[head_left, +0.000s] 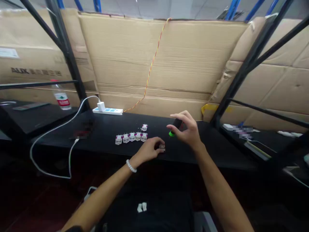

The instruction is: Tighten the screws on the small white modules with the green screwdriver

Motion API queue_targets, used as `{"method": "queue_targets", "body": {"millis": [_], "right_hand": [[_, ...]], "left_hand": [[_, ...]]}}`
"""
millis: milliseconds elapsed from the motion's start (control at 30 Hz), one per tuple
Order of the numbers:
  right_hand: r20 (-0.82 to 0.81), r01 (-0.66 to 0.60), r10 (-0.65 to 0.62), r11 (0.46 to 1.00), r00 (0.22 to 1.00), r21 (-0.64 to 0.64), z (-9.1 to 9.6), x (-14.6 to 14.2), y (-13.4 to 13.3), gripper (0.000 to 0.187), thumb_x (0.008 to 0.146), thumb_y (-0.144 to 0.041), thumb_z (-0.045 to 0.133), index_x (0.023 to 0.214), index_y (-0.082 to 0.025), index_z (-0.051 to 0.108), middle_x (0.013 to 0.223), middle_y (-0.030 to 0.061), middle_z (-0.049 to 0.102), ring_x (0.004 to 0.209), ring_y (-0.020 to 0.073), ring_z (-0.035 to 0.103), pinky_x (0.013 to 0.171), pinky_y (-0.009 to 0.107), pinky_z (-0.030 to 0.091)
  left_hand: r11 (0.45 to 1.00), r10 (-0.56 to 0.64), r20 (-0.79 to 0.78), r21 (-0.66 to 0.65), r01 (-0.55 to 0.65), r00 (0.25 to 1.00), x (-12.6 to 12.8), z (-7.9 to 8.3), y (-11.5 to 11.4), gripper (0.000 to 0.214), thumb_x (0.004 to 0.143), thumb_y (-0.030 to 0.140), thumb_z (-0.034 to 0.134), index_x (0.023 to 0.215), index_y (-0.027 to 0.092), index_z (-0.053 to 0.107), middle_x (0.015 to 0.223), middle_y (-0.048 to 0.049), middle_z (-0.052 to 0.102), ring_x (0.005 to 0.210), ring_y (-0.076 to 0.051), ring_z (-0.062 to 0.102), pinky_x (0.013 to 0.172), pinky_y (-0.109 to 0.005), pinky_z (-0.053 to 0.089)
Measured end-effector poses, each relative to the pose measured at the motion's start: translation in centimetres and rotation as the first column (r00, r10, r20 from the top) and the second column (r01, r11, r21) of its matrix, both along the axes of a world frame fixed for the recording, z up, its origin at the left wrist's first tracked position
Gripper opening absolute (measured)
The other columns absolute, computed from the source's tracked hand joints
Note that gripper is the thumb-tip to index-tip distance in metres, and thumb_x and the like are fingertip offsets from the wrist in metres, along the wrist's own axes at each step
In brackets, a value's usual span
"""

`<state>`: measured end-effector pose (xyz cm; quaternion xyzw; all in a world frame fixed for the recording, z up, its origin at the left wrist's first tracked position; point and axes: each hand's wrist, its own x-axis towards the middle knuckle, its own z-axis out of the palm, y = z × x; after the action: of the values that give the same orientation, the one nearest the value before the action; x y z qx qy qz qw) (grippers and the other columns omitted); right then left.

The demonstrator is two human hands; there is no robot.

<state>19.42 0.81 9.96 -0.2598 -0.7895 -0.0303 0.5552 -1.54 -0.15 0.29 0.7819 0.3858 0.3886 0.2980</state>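
My left hand (151, 149) rests on the black table (101, 141), its fingers closed on a small white and magenta part (162, 148). Just right of it and slightly above, my right hand (187, 129) grips a black tool with a green tip (174, 127), tip pointing down-left. To the left, several similar small white and magenta parts (131, 137) lie in a row, and one more (144, 127) sits behind the row.
A white power strip (107, 111) with a charger and white cable (51, 129) lies at the back left, near a plastic bottle (61, 96). Cardboard sheets (169, 61) wall the back. Black frame bars (243, 74) stand on both sides. Two small white pieces (142, 207) lie on my lap.
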Motion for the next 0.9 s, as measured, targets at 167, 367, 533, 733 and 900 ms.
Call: {"method": "queue_targets", "body": {"millis": [167, 367, 533, 733, 900], "right_hand": [[0.039, -0.2, 0.205, 0.974, 0.978, -0.102, -0.3, 0.1, -0.4, 0.048, 0.11, -0.035, 0.05, 0.157, -0.034, 0.055, 0.141, 0.0132, 0.06, 0.124, 0.0282, 0.068, 0.108, 0.051, 0.059], [-0.033, -0.077, 0.076, 0.997, 0.997, -0.021, -0.6, 0.2, 0.2, 0.051, 0.094, -0.043, 0.081, 0.141, -0.029, 0.069, 0.109, 0.0085, 0.072, 0.089, 0.0235, 0.073, 0.08, 0.04, 0.066], [0.0, -0.081, 0.081, 0.996, 0.997, -0.036, -0.4, 0.3, -0.1, 0.043, 0.105, -0.044, 0.062, 0.145, -0.029, 0.067, 0.125, 0.0135, 0.069, 0.102, 0.0262, 0.073, 0.088, 0.044, 0.065], [0.01, -0.062, 0.064, 0.991, 0.998, -0.122, 0.4, 0.7, -0.2, 0.034, 0.097, -0.045, 0.076, 0.125, -0.027, 0.076, 0.099, 0.0064, 0.071, 0.08, 0.0202, 0.069, 0.073, 0.036, 0.063], [0.036, -0.144, 0.151, 0.978, 0.988, -0.152, 0.8, 0.8, -0.8, 0.044, 0.106, -0.044, 0.06, 0.147, -0.029, 0.065, 0.131, 0.0135, 0.068, 0.104, 0.0251, 0.074, 0.087, 0.042, 0.065]], "left_hand": [[1.0, -0.006, -0.004, -0.005, 0.006, 1.0, 0.0, 0.1, 0.0, 0.019, 0.083, 0.012, 0.08, 0.1, 0.02, 0.076, 0.103, -0.0044, 0.079, 0.095, -0.021, 0.073, 0.092, -0.033, 0.057], [1.0, -0.007, 0.005, 0.002, 0.007, 1.0, 0.1, -0.2, 0.1, 0.019, 0.083, 0.013, 0.08, 0.101, 0.019, 0.075, 0.104, -0.0043, 0.079, 0.094, -0.021, 0.072, 0.092, -0.033, 0.057], [1.0, -0.008, -0.001, 0.016, 0.008, 1.0, 0.1, -0.2, 0.0, 0.018, 0.083, 0.012, 0.079, 0.1, 0.02, 0.076, 0.105, -0.0046, 0.08, 0.096, -0.021, 0.073, 0.093, -0.033, 0.056], [1.0, 0.003, -0.006, -0.006, -0.003, 1.0, 0.1, 0.0, 0.0, 0.02, 0.083, 0.014, 0.08, 0.102, 0.02, 0.076, 0.104, -0.005, 0.08, 0.095, -0.022, 0.073, 0.092, -0.034, 0.057], [1.0, -0.002, 0.005, 0.001, 0.002, 1.0, 0.1, -0.1, 0.0, 0.018, 0.083, 0.014, 0.08, 0.099, 0.02, 0.076, 0.103, -0.005, 0.08, 0.094, -0.021, 0.073, 0.092, -0.034, 0.058]]}}
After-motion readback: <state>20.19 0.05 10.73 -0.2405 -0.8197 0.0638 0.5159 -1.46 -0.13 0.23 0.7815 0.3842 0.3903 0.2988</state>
